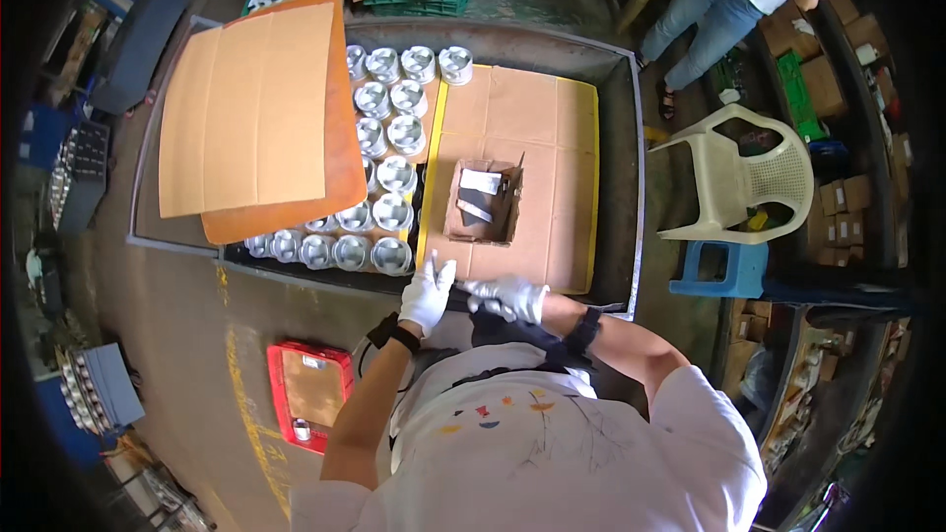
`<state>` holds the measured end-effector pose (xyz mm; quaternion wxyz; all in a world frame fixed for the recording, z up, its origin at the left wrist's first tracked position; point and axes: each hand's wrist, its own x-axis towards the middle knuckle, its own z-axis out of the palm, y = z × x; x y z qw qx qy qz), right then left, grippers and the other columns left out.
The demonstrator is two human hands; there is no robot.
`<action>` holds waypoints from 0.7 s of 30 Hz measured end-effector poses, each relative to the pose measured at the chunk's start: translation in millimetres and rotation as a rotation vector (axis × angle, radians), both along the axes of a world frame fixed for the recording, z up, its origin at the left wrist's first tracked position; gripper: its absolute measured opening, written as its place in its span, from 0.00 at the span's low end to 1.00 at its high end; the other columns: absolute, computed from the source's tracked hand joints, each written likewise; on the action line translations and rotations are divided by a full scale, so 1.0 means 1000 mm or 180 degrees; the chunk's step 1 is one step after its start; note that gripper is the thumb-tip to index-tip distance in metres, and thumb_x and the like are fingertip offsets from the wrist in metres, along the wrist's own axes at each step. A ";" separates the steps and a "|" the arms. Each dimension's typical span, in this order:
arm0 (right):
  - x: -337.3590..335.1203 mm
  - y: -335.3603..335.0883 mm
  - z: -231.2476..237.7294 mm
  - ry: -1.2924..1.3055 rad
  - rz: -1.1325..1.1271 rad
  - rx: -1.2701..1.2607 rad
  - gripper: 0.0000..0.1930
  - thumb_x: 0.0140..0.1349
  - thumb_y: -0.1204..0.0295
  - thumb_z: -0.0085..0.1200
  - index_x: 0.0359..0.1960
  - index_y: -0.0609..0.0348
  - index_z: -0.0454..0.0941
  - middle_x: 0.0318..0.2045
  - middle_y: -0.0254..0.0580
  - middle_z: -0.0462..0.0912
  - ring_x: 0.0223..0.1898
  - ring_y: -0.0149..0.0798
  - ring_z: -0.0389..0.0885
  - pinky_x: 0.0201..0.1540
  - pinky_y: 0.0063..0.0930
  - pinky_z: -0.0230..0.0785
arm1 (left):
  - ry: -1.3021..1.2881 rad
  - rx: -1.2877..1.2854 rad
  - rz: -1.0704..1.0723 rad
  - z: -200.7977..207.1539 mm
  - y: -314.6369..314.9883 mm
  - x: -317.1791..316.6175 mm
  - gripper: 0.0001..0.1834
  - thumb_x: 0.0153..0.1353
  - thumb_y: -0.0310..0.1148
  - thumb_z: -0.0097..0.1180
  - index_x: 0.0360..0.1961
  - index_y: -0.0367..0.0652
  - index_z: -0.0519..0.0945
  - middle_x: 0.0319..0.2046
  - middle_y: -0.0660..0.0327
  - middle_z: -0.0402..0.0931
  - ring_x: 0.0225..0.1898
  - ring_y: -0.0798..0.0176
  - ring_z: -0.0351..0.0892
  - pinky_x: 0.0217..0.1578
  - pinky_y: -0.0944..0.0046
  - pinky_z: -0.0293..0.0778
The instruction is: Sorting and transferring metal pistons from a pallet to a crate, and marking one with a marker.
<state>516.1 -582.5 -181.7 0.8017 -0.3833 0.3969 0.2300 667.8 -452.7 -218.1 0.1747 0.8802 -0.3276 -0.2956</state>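
White gloves cover both my hands at the near edge of a large dark metal bin. My left hand is closed, with a thin greyish tip sticking up from it; I cannot tell whether that is a finger or a held piece. Close beside it, my right hand has its fingers curled around something dark and slim that points toward the left hand. Just beyond the hands, a small open cardboard box holds a white piece and dark flat pieces. It stands on a cardboard sheet. Rows of silver pistons stand upright to its left.
A tan cardboard sheet on an orange board covers the bin's left part. A red crate sits on the floor at lower left. To the right are a cream plastic chair, a blue stool and a standing person.
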 end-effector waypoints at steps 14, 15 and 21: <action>-0.006 0.008 -0.048 -0.0112 -0.0532 -0.1172 0.21 0.66 0.57 0.47 0.47 0.64 0.75 0.36 0.51 0.83 0.29 0.45 0.84 0.33 0.35 0.78 | 0.2246 -0.0967 0.0040 -0.067 0.045 0.084 0.17 0.67 0.37 0.52 0.54 0.42 0.76 0.37 0.64 0.78 0.32 0.71 0.74 0.33 0.70 0.73; -0.021 0.020 -0.045 0.0000 -0.0788 -0.1339 0.21 0.66 0.57 0.47 0.48 0.64 0.75 0.36 0.51 0.83 0.29 0.45 0.84 0.33 0.35 0.78 | 0.2690 -0.0937 -0.0047 -0.065 0.039 0.083 0.16 0.67 0.35 0.51 0.53 0.41 0.76 0.36 0.65 0.77 0.31 0.73 0.73 0.32 0.72 0.71; -0.090 0.153 -0.023 0.0788 -0.2655 -0.2047 0.17 0.69 0.59 0.46 0.46 0.61 0.75 0.33 0.42 0.82 0.29 0.36 0.81 0.31 0.30 0.76 | 0.2853 -0.0135 -0.1459 -0.026 0.041 0.067 0.17 0.69 0.38 0.49 0.53 0.42 0.75 0.33 0.67 0.77 0.26 0.78 0.70 0.27 0.76 0.68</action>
